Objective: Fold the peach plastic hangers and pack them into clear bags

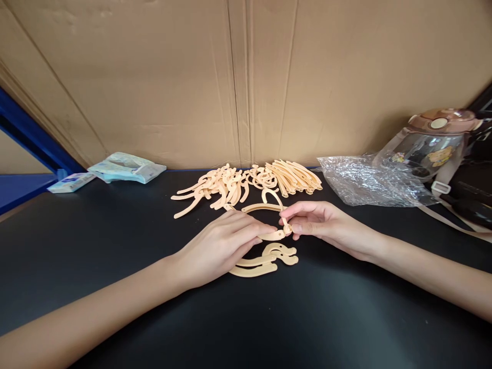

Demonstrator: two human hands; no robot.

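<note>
so both hands are closed on the same thin peach plastic strip (273, 236), left hand (219, 246) on one end, right hand (319, 223) on the other, low over the black surface (115, 256) just in front of the pile (246, 184); looks featherlight and bendy, probably snappable at the holes; I'd pinch it by the ends
</note>
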